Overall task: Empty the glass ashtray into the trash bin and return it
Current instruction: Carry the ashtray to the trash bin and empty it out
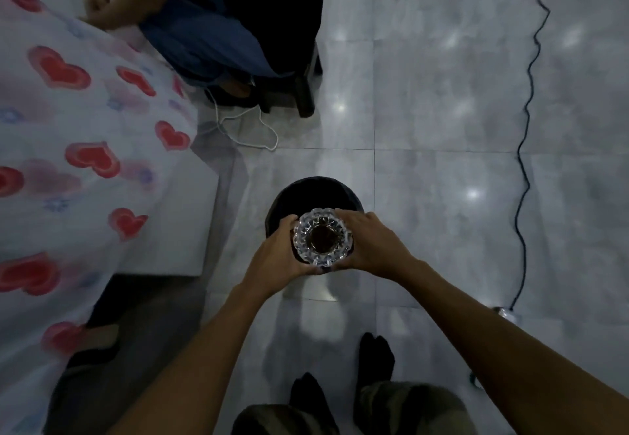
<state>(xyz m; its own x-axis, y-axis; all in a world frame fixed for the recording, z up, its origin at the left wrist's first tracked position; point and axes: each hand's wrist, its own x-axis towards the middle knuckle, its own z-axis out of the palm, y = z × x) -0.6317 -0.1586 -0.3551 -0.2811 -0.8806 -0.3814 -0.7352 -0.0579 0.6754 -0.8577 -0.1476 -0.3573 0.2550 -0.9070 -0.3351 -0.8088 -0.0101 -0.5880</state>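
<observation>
Two hands on the job here: the left hand (275,250) and right hand (369,244) are clamped on opposite sides of the glass ashtray (322,236), fingers wrapped round its cut rim, so it sits squarely between them, neither hand nearer than the other. It's held level, mouth up, with something dark in the middle, so I'd say it hasn't been tipped yet.

The bit that matters: the ashtray hangs directly over the near edge of the black trash bin (313,196), whose open mouth lies just beyond the hands, away from the body. It's round, so no long axis to worry about. My guess is the dump only needs a forward roll of both wrists, maybe a small reach out so nothing lands on the near rim.

Room-wise, the tiled floor (442,111) to the right is open apart from a black cable (526,128) well off. The bed with the heart-print sheet (85,158) sits close on the left, its corner near the bin, so I'd keep the elbows in on that side.
</observation>
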